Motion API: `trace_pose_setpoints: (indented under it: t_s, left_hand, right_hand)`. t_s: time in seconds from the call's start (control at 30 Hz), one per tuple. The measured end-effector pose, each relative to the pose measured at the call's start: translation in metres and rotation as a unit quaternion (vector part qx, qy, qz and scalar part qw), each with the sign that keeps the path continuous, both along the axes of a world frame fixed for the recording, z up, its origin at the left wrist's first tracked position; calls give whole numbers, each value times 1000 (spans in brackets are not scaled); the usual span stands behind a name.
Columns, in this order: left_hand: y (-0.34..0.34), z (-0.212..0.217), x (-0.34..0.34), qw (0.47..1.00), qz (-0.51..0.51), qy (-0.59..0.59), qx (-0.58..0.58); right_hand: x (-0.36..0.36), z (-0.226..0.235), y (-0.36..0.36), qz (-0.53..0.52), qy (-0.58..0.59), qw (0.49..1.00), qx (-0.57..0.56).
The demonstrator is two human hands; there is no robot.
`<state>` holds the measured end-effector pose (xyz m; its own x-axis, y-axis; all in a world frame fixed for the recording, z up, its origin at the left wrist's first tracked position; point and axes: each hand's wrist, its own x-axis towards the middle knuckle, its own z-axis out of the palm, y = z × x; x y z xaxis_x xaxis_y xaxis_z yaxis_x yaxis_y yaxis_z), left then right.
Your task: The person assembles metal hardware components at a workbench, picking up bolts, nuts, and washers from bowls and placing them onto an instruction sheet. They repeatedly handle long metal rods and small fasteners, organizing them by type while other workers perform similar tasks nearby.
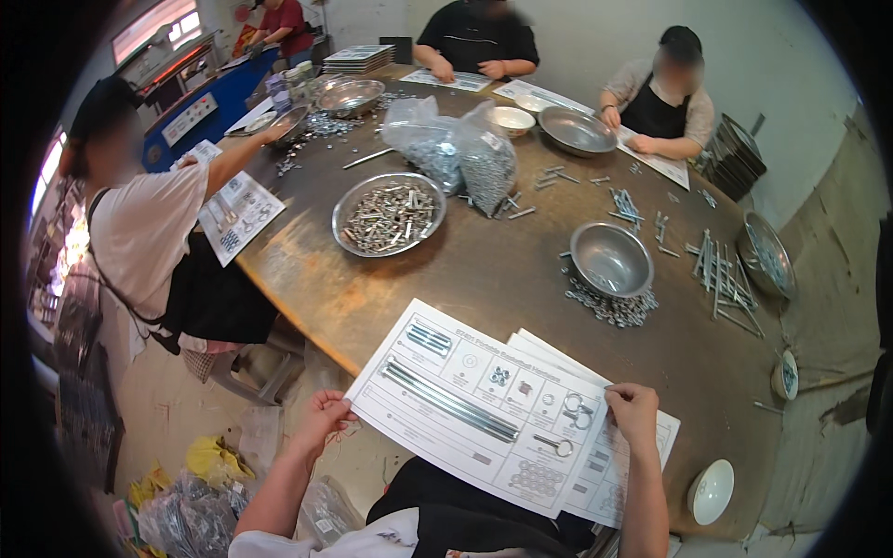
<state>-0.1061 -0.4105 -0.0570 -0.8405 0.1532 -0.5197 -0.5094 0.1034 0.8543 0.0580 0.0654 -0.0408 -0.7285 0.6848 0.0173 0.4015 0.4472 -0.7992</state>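
From where I was watching, a lot was hard to read. The printed sheet (pixel 474 409) had drawings of bolts and rings on it, but I couldn't tell if the rings by the right thumb were real parts or just print. A 2nd sheet (pixel 642 465) was mostly buried under the 1st one, only its right edge poking out.

The left hand (pixel 321 418) had its fingers curled onto the sheet's left corner, pinching it. The right hand (pixel 634 411) gripped the far right edge, thumb on top, fingers hidden underneath.

The sheet lay at the near edge of the round brown table (pixel 484 270), its near part hanging off over the lap. Its long axis ran from upper left down to lower right.

Past it sat an empty steel bowl (pixel 611 259) ringed by loose nuts (pixel 614 307), and a bigger bowl of bolts (pixel 389 216).
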Motion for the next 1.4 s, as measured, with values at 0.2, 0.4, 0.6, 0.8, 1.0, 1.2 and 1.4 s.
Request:
trace_pose_setpoints:
  t_s: [0.2, 0.4, 0.6, 0.8, 1.0, 1.2, 1.4]
  left_hand:
    - [-53, 3, -52, 997, 73, 37, 1]
    - [-98, 5, -103, 983, 163, 75, 29]
    - [-129, -3, -151, 971, 211, 101, 57]
    - [-162, -28, -217, 972, 115, 150, 139]
    - [-198, -56, -257, 971, 46, 236, 12]
    - [-29, 2, -90, 914, 86, 326, -227]
    - [172, 44, 11, 813, -355, 445, -119]
  right_hand:
    - [-81, 10, -53, 50, -8, 998, -37]
    - [-143, 11, -103, 103, -26, 986, -126]
    - [-183, 5, -137, 171, -9, 970, -171]
    - [-219, -7, -166, 217, -12, 972, -89]
    - [-227, -10, -154, 293, 67, 952, -56]
    - [-83, 33, -19, 167, 129, 975, 62]
    - [79, 30, 156, -194, 24, 960, 199]
